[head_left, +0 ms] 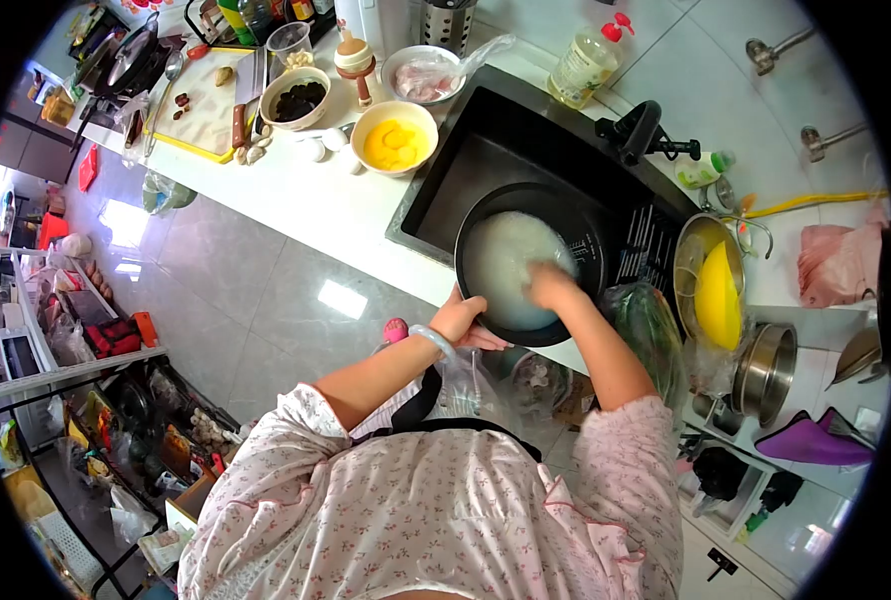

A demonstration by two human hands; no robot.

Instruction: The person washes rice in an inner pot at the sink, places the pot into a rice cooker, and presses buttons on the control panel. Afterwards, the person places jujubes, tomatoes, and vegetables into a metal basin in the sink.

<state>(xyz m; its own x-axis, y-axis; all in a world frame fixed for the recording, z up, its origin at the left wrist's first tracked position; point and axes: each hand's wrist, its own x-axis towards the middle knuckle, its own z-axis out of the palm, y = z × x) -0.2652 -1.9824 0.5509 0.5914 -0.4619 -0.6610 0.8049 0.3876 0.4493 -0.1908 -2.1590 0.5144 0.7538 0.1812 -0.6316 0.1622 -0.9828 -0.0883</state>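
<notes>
A black rice cooker inner pot (588, 232) with white marks on its inner wall is held over the near edge of the dark sink (438, 183). My left hand (463, 322) grips its near-left rim, the thumb on the rim and the fingers beneath. Cloudy white water (506, 255) is inside the pot, and it hides whatever lies at the bottom. My right hand (550, 287) reaches into this water; its fingers are blurred and partly under the surface, so their pose does not show.
Left of the sink stand a bowl of egg yolks (396, 140), a bowl of dark pieces (296, 98) and a cutting board (191, 105) with a cleaver (247, 100). A faucet (642, 132) and a soap bottle (584, 68) are behind. At right is a metal basin (688, 262) with a yellow bowl (718, 298).
</notes>
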